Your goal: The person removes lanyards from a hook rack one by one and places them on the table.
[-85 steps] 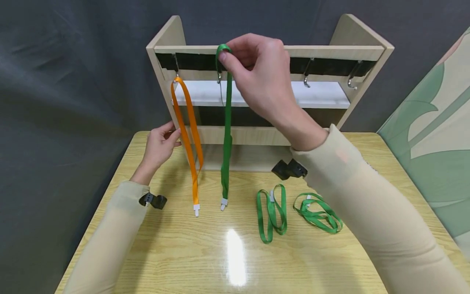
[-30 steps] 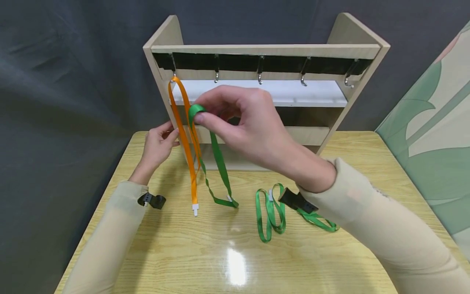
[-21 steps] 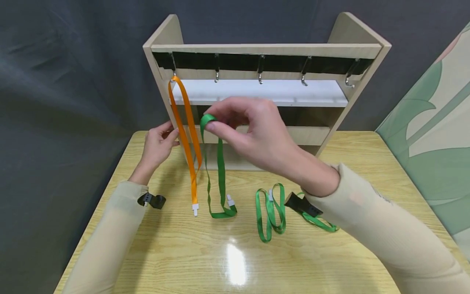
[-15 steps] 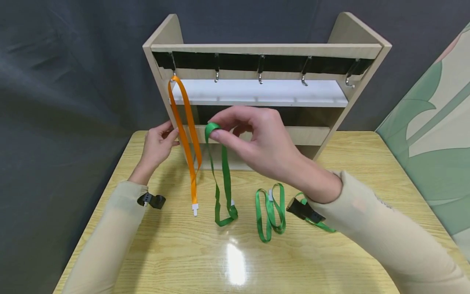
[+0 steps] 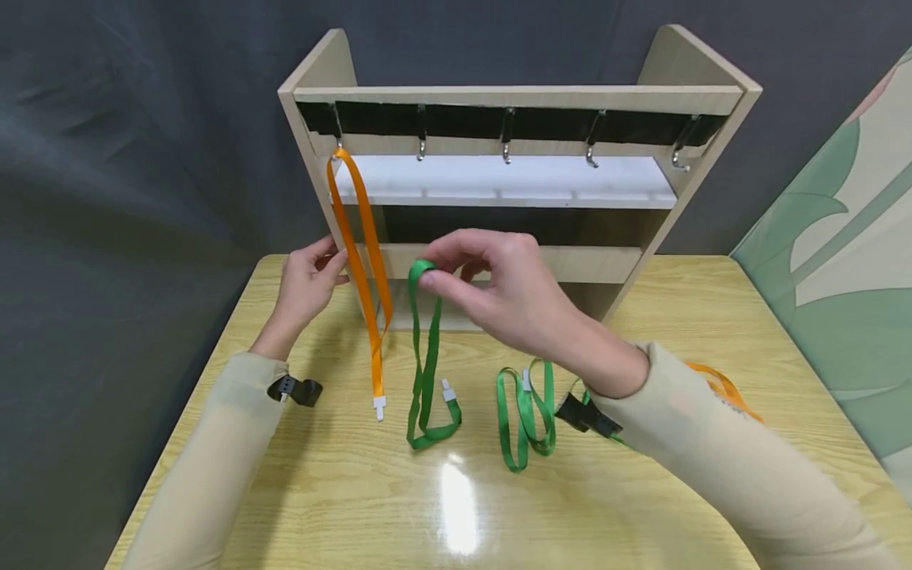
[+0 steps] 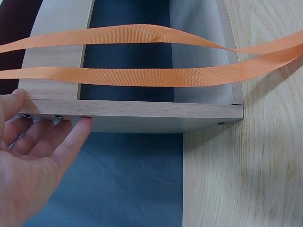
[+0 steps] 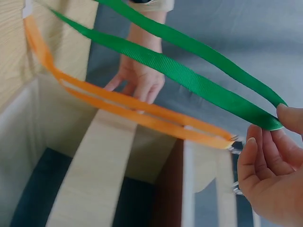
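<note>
Thumb and fingers of my right hand (image 5: 502, 293) pinch the top loop of a green lanyard (image 5: 427, 372), held in front of the wooden rack (image 5: 527, 96). Its lower part bends near the tabletop, with the white clip (image 5: 447, 390) turned up. My left hand (image 5: 306, 279) grips the rack's left side panel; in the left wrist view the thumb lies at the panel's front edge and the fingers against its outer side. An orange lanyard (image 5: 372, 229) hangs from the leftmost hook (image 5: 338, 131), its white clip (image 5: 380, 407) at the bottom.
Hooks along the black strip, such as the second hook (image 5: 422, 149) and middle hook (image 5: 507, 150), hold nothing. A folded green lanyard (image 5: 526, 419) lies on the wooden table (image 5: 342, 507). Right of it, another green lanyard and an orange lanyard (image 5: 727, 389) are partly hidden by the right forearm.
My right hand has come down from beside the second hook, swung left, then moved back right and lower with the green lanyard. The left hand stays on the panel.
</note>
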Demonstrator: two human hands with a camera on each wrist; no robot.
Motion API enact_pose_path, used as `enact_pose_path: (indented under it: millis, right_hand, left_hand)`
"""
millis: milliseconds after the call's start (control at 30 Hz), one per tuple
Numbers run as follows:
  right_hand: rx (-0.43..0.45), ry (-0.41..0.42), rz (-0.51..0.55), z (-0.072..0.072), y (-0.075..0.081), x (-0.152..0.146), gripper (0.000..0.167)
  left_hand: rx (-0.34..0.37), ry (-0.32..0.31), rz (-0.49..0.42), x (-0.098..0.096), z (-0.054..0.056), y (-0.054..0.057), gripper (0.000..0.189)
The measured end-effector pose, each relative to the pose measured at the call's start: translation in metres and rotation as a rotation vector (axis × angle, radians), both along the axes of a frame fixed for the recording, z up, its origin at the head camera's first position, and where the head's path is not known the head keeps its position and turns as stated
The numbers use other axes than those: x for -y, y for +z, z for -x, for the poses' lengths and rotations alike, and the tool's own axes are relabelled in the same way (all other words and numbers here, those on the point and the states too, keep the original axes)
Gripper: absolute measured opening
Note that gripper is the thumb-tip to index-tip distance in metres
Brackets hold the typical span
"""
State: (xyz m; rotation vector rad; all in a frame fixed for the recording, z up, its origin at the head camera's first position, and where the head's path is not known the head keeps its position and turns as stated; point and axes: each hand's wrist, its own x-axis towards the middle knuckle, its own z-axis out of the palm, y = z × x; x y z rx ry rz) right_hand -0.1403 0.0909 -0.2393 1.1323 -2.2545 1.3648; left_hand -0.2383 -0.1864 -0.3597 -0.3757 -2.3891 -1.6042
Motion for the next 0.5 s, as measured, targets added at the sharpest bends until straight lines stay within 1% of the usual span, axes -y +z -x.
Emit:
enact_pose_path:
  millis: [300,400,500]
  right_hand:
    - [0.073,-0.04,-0.051,0.016,-0.029,-0.011,0.012]
    - [0.093,-0.052,-0.062,0.02,-0.034,-0.015,0.011]
    - [0.107,-0.061,-0.063,0.022,-0.036,-0.019,0.011]
  left_hand:
    - [-0.017,-0.009,0.003,0.0,0.002,0.0,0.038]
    - [-0.015,-0.007,0.002,0.0,0.002,-0.001,0.037]
    - [-0.009,0.002,-0.001,0.001,0.001,-0.001,0.037]
